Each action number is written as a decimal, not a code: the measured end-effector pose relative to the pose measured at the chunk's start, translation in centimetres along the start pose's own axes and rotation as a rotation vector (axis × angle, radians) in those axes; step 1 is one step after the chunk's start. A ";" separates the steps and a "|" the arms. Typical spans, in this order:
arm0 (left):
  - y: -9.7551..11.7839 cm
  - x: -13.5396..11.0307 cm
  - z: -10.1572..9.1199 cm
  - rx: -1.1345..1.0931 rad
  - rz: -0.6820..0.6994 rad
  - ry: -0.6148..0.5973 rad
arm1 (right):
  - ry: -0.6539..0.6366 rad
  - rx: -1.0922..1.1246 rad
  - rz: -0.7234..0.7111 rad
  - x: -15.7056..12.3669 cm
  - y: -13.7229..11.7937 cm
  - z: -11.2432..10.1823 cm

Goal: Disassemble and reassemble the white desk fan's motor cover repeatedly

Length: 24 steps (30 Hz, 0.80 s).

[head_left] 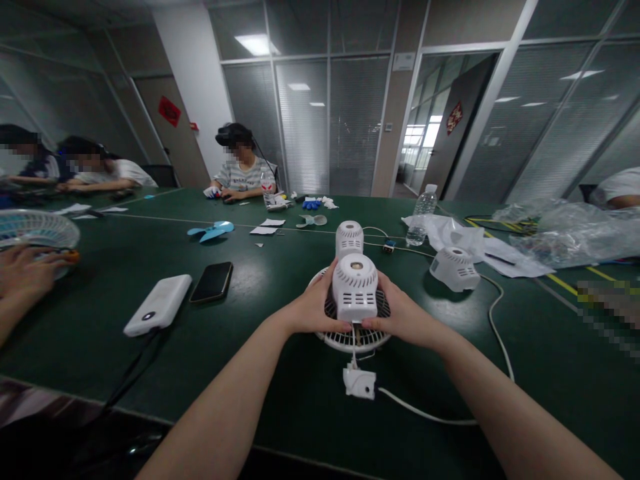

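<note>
Both my hands grip a white vented fan motor housing from its two sides. My left hand is on its left side and my right hand on its right, thumbs near its lower front edge. Beneath it lies a round white fan grille. A second white vented housing shows just behind the first. From the front hangs a short cord to a small white plastic part on the table. A third, separate white housing sits to the right.
On the green table lie a white power bank, a phone and a blue fan blade. A water bottle stands beside crumpled plastic. At left, another person's hand touches a fan grille. A white cable curves at right.
</note>
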<state>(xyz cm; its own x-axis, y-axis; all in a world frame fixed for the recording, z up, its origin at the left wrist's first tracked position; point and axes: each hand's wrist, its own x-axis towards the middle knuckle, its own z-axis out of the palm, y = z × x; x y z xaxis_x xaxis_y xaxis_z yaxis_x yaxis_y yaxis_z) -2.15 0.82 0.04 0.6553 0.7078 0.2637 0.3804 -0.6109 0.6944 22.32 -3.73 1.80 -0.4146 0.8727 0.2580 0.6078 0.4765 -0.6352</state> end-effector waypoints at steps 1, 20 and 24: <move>0.0 0.0 0.0 -0.005 0.003 -0.002 | 0.004 -0.004 0.000 0.0 0.0 0.0; -0.1 0.2 0.1 -0.090 0.063 0.031 | 0.028 -0.079 0.037 0.1 0.0 0.5; 0.1 0.1 0.0 -0.101 0.059 0.025 | 0.020 -0.055 0.028 0.0 0.2 0.3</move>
<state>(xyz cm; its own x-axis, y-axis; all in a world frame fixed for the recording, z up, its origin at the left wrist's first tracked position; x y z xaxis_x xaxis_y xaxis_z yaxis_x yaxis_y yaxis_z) -2.03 0.84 0.10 0.6573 0.6815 0.3217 0.2738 -0.6137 0.7406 22.19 -3.66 1.44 -0.3838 0.8873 0.2557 0.6556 0.4568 -0.6013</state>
